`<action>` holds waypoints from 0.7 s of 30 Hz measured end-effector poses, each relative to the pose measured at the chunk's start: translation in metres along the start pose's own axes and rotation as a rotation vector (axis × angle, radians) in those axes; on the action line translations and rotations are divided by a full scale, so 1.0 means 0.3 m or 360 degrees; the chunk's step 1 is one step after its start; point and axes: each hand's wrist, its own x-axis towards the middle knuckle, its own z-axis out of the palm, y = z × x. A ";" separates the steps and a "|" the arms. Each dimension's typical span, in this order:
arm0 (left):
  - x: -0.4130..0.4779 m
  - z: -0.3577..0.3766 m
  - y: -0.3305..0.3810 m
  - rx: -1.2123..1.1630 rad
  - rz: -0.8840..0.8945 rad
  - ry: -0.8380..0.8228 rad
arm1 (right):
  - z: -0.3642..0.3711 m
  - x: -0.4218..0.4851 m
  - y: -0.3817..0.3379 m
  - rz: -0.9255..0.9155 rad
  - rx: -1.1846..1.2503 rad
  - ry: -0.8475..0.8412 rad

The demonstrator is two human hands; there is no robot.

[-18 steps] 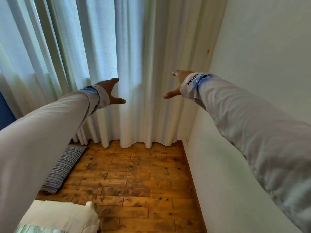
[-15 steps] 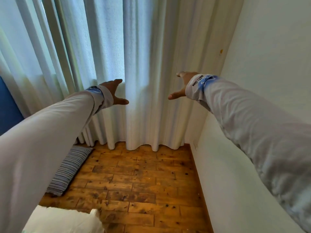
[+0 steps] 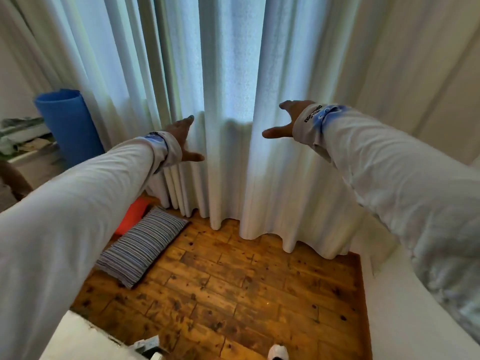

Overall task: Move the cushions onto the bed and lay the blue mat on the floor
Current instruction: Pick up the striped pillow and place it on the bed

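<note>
We hold the left hand [image 3: 181, 141] and right hand [image 3: 287, 120] spread and empty before the curtain [image 3: 233, 87]. The striped cushion [image 3: 141, 246] lies on the floor [image 3: 246, 289] below-left — nearer the left hand. The rolled blue mat [image 3: 68, 126] stands upright, far left.

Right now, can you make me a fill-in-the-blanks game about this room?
1. The rolled-up mat is colored ____.
2. The striped cushion lies on the wooden ____.
3. Both hands, left hand and right hand, are ____, holding nothing.
4. Behind the hands hang white ____.

Answers: blue; floor; open; curtains
</note>
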 end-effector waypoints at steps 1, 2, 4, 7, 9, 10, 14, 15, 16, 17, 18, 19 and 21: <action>0.043 -0.006 -0.013 -0.0025 -0.0047 0.0016 | 0.009 0.080 -0.006 -0.0041 0.0031 0.0015; 0.089 -0.014 -0.023 -0.0050 -0.0122 0.0023 | 0.013 0.179 -0.010 -0.0105 0.0051 0.0017; 0.183 -0.023 -0.053 -0.0082 -0.0252 0.0052 | 0.012 0.365 -0.034 -0.0252 0.0059 0.0014; 0.312 -0.033 -0.119 -0.0095 -0.0503 0.0023 | -0.006 0.617 -0.105 -0.0498 0.0058 -0.0019; 0.368 -0.043 -0.161 -0.0124 -0.0632 0.0021 | -0.010 0.738 -0.156 -0.0651 0.0050 -0.0017; 0.390 -0.048 -0.186 -0.0135 -0.0693 0.0033 | -0.006 0.799 -0.189 -0.0717 0.0066 -0.0018; 0.446 -0.039 -0.290 -0.0104 -0.0896 0.0046 | 0.048 0.996 -0.318 -0.0931 0.0058 -0.0100; 0.457 -0.029 -0.328 -0.0132 -0.0947 0.0040 | 0.068 1.038 -0.358 -0.0977 0.0045 -0.0135; 0.466 -0.014 -0.383 -0.0155 -0.1014 0.0037 | 0.090 1.087 -0.414 -0.1043 0.0038 -0.0156; 0.474 0.001 -0.428 -0.0170 -0.1065 0.0042 | 0.108 1.126 -0.462 -0.1092 0.0032 -0.0170; 0.484 0.017 -0.480 -0.0186 -0.1114 0.0055 | 0.128 1.162 -0.513 -0.1144 0.0017 -0.0187; 0.497 0.037 -0.549 -0.0209 -0.1174 0.0080 | 0.148 1.207 -0.586 -0.1209 -0.0023 -0.0203; 0.518 0.070 -0.643 -0.0276 -0.1243 0.0128 | 0.173 1.263 -0.683 -0.1284 -0.0135 -0.0212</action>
